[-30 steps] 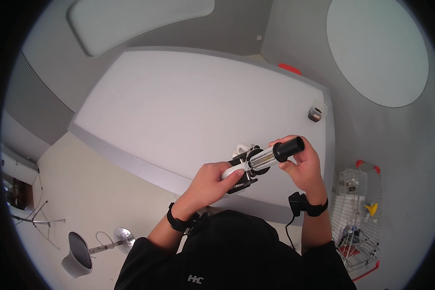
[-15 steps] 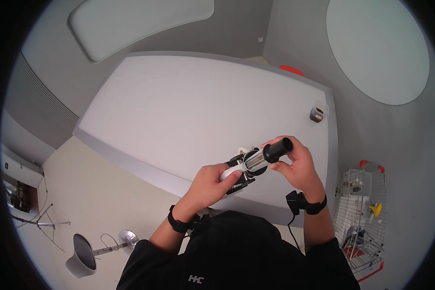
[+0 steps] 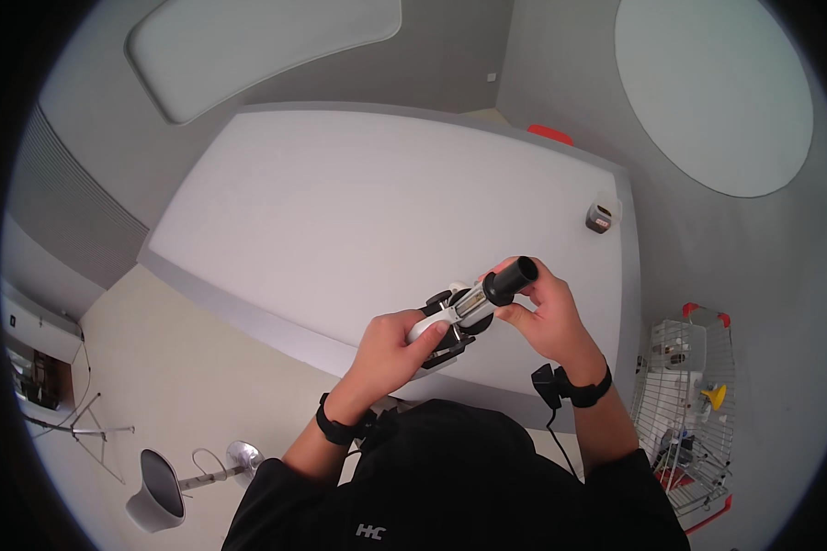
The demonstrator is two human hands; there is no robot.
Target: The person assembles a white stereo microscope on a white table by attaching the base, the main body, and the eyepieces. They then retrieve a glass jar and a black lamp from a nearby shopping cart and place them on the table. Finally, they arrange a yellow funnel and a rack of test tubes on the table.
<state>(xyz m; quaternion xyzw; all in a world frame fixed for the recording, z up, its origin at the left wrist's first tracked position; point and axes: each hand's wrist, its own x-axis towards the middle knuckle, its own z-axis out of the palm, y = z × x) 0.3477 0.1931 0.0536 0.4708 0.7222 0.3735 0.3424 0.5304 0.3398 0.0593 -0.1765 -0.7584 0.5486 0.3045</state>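
Observation:
Just over the table's near edge I hold a small white and black microscope [image 3: 449,316], tilted with its black eyepiece [image 3: 515,275] up toward the right. My left hand [image 3: 388,356] is closed round its white arm, thumb on top, beside the dark knobs. My right hand [image 3: 553,317] is curled about the upper tube, just below the eyepiece, with the thumb on the near side. The fingertips on the tube's far side are partly hidden. The base is partly covered by my left hand.
The white table [image 3: 358,211] spreads out ahead. A small dark container [image 3: 599,218] stands near its right edge. Right of the table is a wire cart [image 3: 685,413] with red corners and a yellow funnel [image 3: 715,397]. A grey stool [image 3: 161,491] stands at the lower left.
Both hands and the microscope have shifted slightly left in the view. The eyepiece has moved left and a little up. Both hands keep their hold.

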